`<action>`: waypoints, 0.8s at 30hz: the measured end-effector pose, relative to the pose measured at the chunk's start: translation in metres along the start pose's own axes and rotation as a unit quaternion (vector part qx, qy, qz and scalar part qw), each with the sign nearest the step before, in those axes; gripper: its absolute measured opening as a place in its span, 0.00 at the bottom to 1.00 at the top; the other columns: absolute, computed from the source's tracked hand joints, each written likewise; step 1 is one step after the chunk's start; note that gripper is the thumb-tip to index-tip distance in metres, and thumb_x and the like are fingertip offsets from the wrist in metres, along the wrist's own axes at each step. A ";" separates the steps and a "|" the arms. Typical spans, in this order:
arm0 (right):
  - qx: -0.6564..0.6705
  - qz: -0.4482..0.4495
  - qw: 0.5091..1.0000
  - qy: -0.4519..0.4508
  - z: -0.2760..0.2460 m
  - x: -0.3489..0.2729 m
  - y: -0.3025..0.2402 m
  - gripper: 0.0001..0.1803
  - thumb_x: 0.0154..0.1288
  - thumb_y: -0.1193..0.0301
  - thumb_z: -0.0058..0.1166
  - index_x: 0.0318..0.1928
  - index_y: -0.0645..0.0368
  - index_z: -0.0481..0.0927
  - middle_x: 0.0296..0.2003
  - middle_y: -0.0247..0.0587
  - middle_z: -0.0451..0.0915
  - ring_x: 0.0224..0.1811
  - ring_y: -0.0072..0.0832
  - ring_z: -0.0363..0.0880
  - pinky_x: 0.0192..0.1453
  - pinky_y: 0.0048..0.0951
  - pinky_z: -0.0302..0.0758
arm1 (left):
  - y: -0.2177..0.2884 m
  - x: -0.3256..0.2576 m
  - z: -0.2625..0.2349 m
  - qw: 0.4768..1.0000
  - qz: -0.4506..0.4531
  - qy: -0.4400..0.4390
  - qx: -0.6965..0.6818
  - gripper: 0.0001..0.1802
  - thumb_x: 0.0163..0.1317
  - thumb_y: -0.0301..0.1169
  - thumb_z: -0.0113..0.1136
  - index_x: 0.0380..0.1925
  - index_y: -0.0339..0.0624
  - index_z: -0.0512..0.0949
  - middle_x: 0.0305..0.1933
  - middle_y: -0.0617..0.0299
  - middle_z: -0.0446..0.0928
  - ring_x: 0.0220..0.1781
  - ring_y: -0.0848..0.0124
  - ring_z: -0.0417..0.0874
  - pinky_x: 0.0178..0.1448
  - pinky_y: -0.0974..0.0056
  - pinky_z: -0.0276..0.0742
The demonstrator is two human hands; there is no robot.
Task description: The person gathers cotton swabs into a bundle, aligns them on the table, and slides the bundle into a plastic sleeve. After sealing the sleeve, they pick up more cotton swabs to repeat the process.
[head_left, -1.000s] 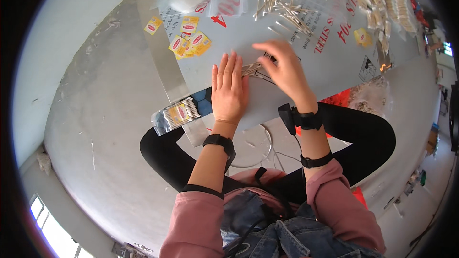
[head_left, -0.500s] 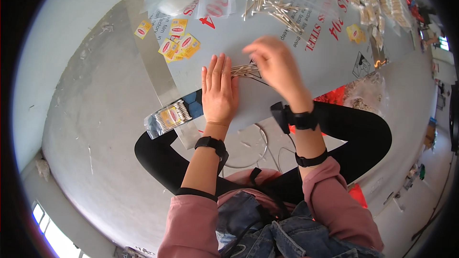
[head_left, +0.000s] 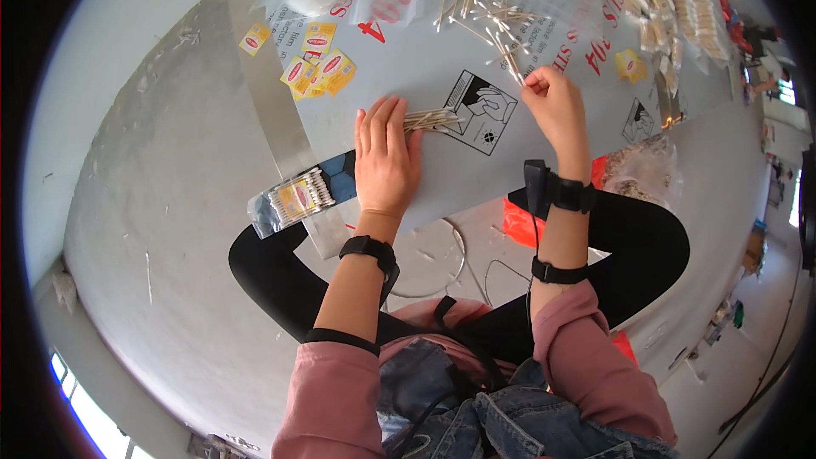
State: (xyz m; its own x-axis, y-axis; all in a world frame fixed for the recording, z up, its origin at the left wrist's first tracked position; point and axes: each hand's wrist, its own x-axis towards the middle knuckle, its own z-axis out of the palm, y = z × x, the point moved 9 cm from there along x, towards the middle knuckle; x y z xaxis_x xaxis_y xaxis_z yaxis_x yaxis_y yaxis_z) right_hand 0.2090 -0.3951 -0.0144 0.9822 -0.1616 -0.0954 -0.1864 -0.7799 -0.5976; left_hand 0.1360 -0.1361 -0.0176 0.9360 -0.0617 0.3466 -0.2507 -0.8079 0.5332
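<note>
Since the earlier frame, the right hand [head_left: 554, 104] has pulled away from the bundle toward the loose cotton swabs [head_left: 501, 21] at the far edge of the grey sheet [head_left: 425, 76], fingers pinched closed on one or two swabs. Left hand [head_left: 387, 157] lies flat, fingers open, pressing the swab bundle [head_left: 432, 121] mid-sheet. Keeping that palm steady should hold the ends aligned. Sheet lies on a concrete floor [head_left: 153, 204]; a packed swab bag [head_left: 293, 200] sits at its near-left edge.
</note>
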 end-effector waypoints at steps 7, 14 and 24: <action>0.021 -0.226 0.974 -0.004 0.039 -0.009 -0.081 0.05 0.55 0.78 0.61 0.34 0.61 0.79 0.28 0.42 0.82 0.32 0.40 0.82 0.39 0.38 0.77 | 0.002 0.002 0.002 1.000 -0.003 -0.001 -0.012 0.29 0.64 0.29 0.63 0.65 0.38 0.68 0.70 0.53 0.69 0.73 0.54 0.69 0.78 0.45 0.61; -0.019 -0.337 0.937 -0.089 0.075 -0.028 -0.136 0.04 0.55 0.80 0.60 0.31 0.61 0.78 0.29 0.39 0.80 0.36 0.41 0.78 0.47 0.39 0.72 | -0.002 0.001 0.002 1.000 -0.018 0.004 -0.011 0.37 0.64 0.30 0.63 0.71 0.37 0.62 0.74 0.51 0.65 0.78 0.52 0.62 0.80 0.44 0.56; 0.074 -0.280 0.954 0.078 0.064 -0.011 -0.129 0.11 0.57 0.73 0.67 0.40 0.57 0.81 0.31 0.37 0.82 0.39 0.40 0.80 0.45 0.39 0.76 | -0.001 0.000 0.002 1.000 -0.015 0.006 -0.010 0.28 0.61 0.31 0.65 0.62 0.42 0.70 0.59 0.55 0.73 0.68 0.56 0.72 0.79 0.41 0.57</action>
State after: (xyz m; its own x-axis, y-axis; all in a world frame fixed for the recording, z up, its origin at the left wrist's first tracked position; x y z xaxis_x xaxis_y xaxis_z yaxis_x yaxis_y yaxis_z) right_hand 0.2238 -0.2538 0.0124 0.9092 0.1589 0.3849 0.3838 -0.6786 -0.6263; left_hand 0.1366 -0.1361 -0.0195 0.9401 -0.0310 0.3394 -0.2279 -0.7977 0.5584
